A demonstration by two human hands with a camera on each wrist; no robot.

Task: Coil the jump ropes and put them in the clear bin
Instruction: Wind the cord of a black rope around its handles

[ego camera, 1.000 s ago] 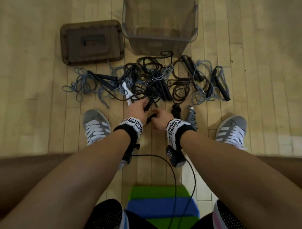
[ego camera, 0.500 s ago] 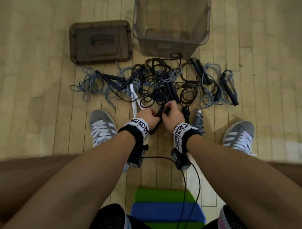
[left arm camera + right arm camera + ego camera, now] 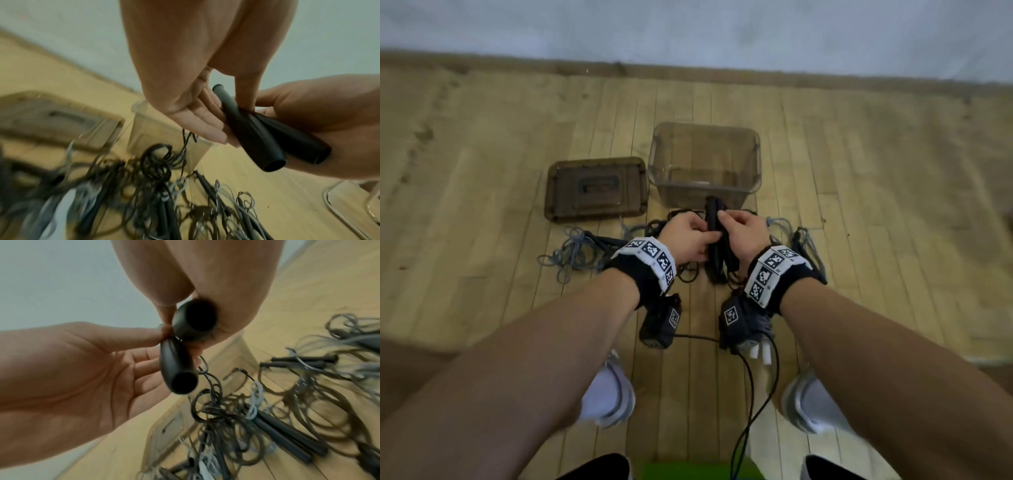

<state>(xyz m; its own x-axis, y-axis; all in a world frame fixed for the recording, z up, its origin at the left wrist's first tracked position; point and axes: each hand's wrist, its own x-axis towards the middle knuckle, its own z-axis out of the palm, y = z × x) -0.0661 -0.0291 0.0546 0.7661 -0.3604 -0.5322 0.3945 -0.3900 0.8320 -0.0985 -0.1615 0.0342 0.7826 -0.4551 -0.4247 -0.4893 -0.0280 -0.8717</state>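
Black foam handles [image 3: 714,236], two of them side by side, sit right between the hands, lifted clear of the floor. Left hand [image 3: 686,236] has its thumb pressed onto one handle [image 3: 249,128], with the other fingers [image 3: 197,125] lying fairly straight along its far side, a light pinch rather than a fist. Right hand [image 3: 744,234] is wrapped more firmly, fingers curled round the second handle [image 3: 194,321], thumb over the top; the right wrist view looks straight into both hollow handle ends. A thin black cord [image 3: 207,378] trails down from the handles into the heap below. Under the hands, the tangle of jump ropes [image 3: 575,251] sprawls over the wooden floor [image 3: 482,205], black cords and grey cords knotted together, more dark handles [image 3: 287,439] lying among them; the wrist views are blurred here, so which rope runs where I cannot tell. Just beyond the pile stands the clear bin [image 3: 703,164], upright, mouth open. Beside it, to the left, a brown lid [image 3: 595,188] lies flat on the boards. Farthest back, a pale wall [image 3: 688,31] meets the floor.
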